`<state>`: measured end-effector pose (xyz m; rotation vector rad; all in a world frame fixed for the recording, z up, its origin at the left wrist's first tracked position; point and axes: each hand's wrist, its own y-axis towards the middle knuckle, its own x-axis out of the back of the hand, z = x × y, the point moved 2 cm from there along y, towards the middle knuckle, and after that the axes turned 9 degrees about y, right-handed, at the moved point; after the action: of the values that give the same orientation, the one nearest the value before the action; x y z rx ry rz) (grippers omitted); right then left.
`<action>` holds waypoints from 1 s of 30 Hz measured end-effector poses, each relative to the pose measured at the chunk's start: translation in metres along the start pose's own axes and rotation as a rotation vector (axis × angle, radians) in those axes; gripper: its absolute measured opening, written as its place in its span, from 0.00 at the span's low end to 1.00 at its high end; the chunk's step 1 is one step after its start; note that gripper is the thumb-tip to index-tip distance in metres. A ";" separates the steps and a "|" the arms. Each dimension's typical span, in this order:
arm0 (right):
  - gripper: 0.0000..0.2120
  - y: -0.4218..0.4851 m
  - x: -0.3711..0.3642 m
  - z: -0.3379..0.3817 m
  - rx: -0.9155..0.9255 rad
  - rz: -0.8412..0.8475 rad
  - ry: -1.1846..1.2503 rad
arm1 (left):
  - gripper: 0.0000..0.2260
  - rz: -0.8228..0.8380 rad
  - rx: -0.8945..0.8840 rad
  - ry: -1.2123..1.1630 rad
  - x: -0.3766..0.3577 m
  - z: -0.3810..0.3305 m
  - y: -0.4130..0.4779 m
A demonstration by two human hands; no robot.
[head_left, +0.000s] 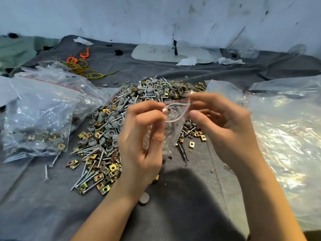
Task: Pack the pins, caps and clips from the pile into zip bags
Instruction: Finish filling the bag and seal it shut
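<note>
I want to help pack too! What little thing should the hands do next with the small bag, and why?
Probably press the zip shut. The left hand and right hand pinch the small zip bag at its open mouth, and it looks partly filled already, above the pile.

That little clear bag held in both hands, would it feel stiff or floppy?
Probably floppy: the zip bag sags and crumples below where the left hand and right hand pinch its mouth. Likely bottom-heavy, since parts seem to sit inside. Its glossy film may be slippery.
</note>
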<state>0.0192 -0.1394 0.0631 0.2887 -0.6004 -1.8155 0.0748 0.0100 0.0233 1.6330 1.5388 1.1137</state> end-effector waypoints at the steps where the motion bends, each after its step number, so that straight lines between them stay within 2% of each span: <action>1: 0.10 -0.002 0.002 -0.002 -0.031 -0.026 0.042 | 0.04 0.012 0.022 -0.029 0.001 -0.002 0.001; 3: 0.04 -0.004 0.005 -0.004 -0.083 -0.050 0.142 | 0.04 0.045 0.083 -0.085 0.002 -0.006 0.003; 6: 0.06 -0.009 0.009 -0.002 -0.115 -0.001 0.249 | 0.06 0.137 0.156 -0.147 0.004 -0.015 0.009; 8: 0.04 -0.013 0.012 0.002 -0.088 0.006 0.286 | 0.05 0.218 0.196 -0.178 0.010 -0.018 0.014; 11: 0.02 -0.021 0.016 0.001 -0.045 -0.071 0.269 | 0.03 0.338 0.312 -0.170 0.015 -0.014 0.017; 12: 0.01 -0.026 0.016 -0.005 -0.082 -0.070 0.272 | 0.04 0.383 0.366 -0.140 0.014 -0.013 0.015; 14: 0.05 -0.037 0.012 -0.017 -0.312 0.053 0.299 | 0.06 0.458 0.404 -0.094 0.013 -0.016 0.014; 15: 0.09 -0.045 0.010 -0.025 -0.453 0.136 0.262 | 0.07 0.466 0.413 -0.114 0.013 -0.017 0.014; 17: 0.13 -0.061 0.009 -0.033 -0.537 0.245 0.080 | 0.10 0.450 0.416 -0.155 0.013 -0.020 0.019; 18: 0.10 -0.064 0.008 -0.034 -0.514 0.229 0.023 | 0.09 0.458 0.424 -0.185 0.013 -0.022 0.023; 20: 0.05 -0.069 0.005 -0.033 -0.503 0.113 0.098 | 0.10 0.512 0.543 -0.283 0.009 -0.022 0.022; 23: 0.09 -0.070 0.005 -0.030 -0.607 -0.160 0.459 | 0.35 0.716 0.767 -0.264 0.002 -0.020 0.007; 24: 0.09 -0.069 0.005 -0.030 -0.627 -0.196 0.539 | 0.37 0.808 0.822 -0.261 -0.001 -0.022 -0.004; 26: 0.10 -0.065 0.004 -0.030 -0.654 -0.224 0.650 | 0.29 0.871 0.939 -0.348 -0.006 -0.021 -0.023; 28: 0.12 -0.061 0.004 -0.031 -0.666 -0.212 0.713 | 0.19 0.800 1.034 -0.435 -0.009 -0.018 -0.033; 30: 0.14 -0.060 0.003 -0.032 -0.654 -0.157 0.724 | 0.15 0.722 1.061 -0.438 -0.010 -0.012 -0.035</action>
<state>-0.0150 -0.1367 0.0043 0.5121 0.5262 -1.7861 0.0482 0.0032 -0.0037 3.0410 1.2983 0.0718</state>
